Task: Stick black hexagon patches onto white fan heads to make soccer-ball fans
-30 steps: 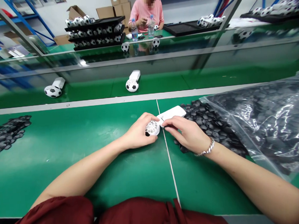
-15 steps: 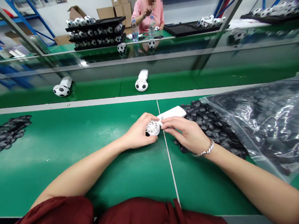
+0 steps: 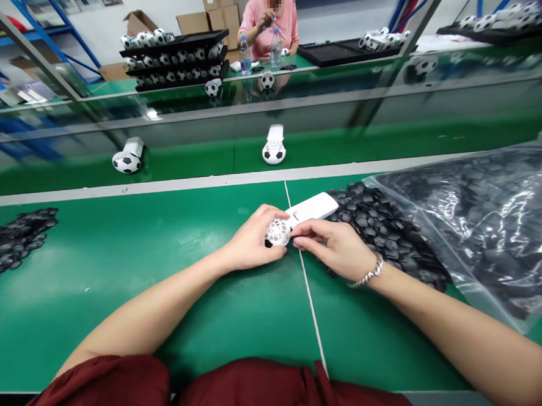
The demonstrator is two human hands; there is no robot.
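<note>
My left hand [image 3: 258, 237] is closed around the round head of a white soccer-ball handheld fan [image 3: 312, 208], thumb in front and fingers behind. The head has an open lattice grille, with a black patch showing at its lower left. The white handle points right and slightly away, toward a pile of black plastic pieces [image 3: 380, 224]. My right hand [image 3: 335, 245], with a bracelet at the wrist, pinches its thumb and fingers at the right side of the fan's head. Whatever is between those fingertips is too small to make out.
A clear plastic bag [image 3: 497, 226] of black pieces lies at right; more black pieces [image 3: 16, 240] lie at far left. Beyond the pale ledge, fans [image 3: 274, 152] [image 3: 127, 161] rest on a green belt. Stacked black trays [image 3: 180, 67] and a person in pink [image 3: 269, 19] are behind.
My right fingertips have shifted slightly down along the fan's head. The fans on the near belt have moved right, while the ball heads farther back have moved left. My left hand stays put.
</note>
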